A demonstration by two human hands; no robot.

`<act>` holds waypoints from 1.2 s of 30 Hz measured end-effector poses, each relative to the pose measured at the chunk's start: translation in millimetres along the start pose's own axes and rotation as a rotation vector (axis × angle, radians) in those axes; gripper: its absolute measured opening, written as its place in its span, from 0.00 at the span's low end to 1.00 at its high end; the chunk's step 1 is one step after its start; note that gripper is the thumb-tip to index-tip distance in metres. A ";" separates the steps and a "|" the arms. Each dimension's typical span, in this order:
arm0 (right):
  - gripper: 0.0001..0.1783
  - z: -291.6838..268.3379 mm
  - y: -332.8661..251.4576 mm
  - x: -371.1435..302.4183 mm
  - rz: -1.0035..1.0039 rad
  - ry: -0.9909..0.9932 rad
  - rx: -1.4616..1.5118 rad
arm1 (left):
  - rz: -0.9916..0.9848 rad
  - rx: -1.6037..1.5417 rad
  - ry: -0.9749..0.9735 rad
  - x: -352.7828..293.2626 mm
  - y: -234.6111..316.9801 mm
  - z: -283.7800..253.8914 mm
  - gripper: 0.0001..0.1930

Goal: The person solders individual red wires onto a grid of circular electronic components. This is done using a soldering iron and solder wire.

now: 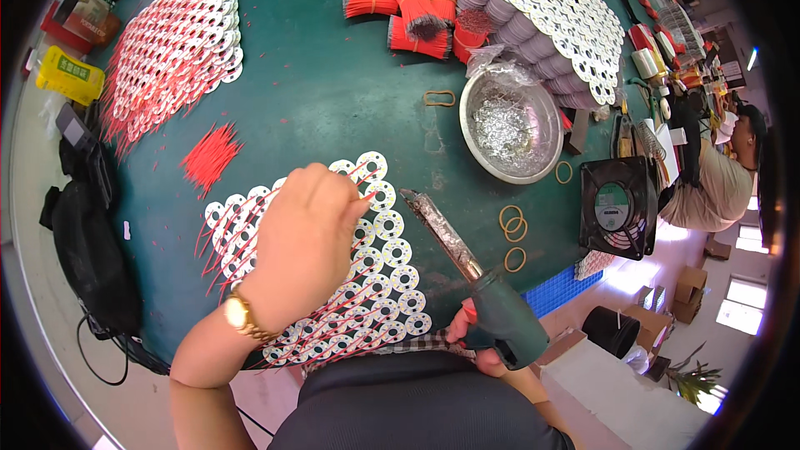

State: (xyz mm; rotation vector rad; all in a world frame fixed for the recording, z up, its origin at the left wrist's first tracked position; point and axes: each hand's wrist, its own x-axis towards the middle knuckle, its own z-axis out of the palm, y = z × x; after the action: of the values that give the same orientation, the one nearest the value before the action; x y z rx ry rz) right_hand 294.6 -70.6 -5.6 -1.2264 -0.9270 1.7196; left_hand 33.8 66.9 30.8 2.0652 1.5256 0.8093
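My left hand [304, 237], with a gold watch on its wrist, is closed in a pinch on a thin red wire [367, 197] over a panel of round white circuit boards [388, 224]. Many of these ring-shaped boards have red wires lying across them. In my right hand [461, 322] is a soldering iron [510, 325] with a dark green, gun-shaped body. Its long metal barrel points up and left, the tip close to the panel's upper right edge but apart from it. A loose pile of red wires [211, 155] lies beyond the panel on the left.
A metal bowl [475, 146] of silvery scraps stands at right, near rubber bands [515, 259] and a black fan [617, 207]. Bundled red wires [421, 2] and stacked board panels [550, 8] sit at the back; wired panels [179, 42] at far left. Another person [717, 175] is at right.
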 end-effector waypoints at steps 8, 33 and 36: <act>0.44 -6.7 8.6 -5.3 0.139 -0.099 0.083 | 0.151 0.241 0.031 -9.8 -15.9 21.1 0.07; 0.46 -13.2 12.8 10.5 -0.015 -0.310 0.192 | 0.022 0.268 0.026 -9.5 5.8 25.9 0.06; 0.46 -17.0 17.9 8.8 -0.155 -0.335 0.088 | -0.050 0.246 0.020 -7.8 9.4 22.6 0.07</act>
State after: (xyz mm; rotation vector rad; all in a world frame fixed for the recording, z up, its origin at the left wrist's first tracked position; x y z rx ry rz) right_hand 305.6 -68.0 -29.3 -0.8004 -1.0971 1.8499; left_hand 54.1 56.5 19.0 2.1851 1.7558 0.6534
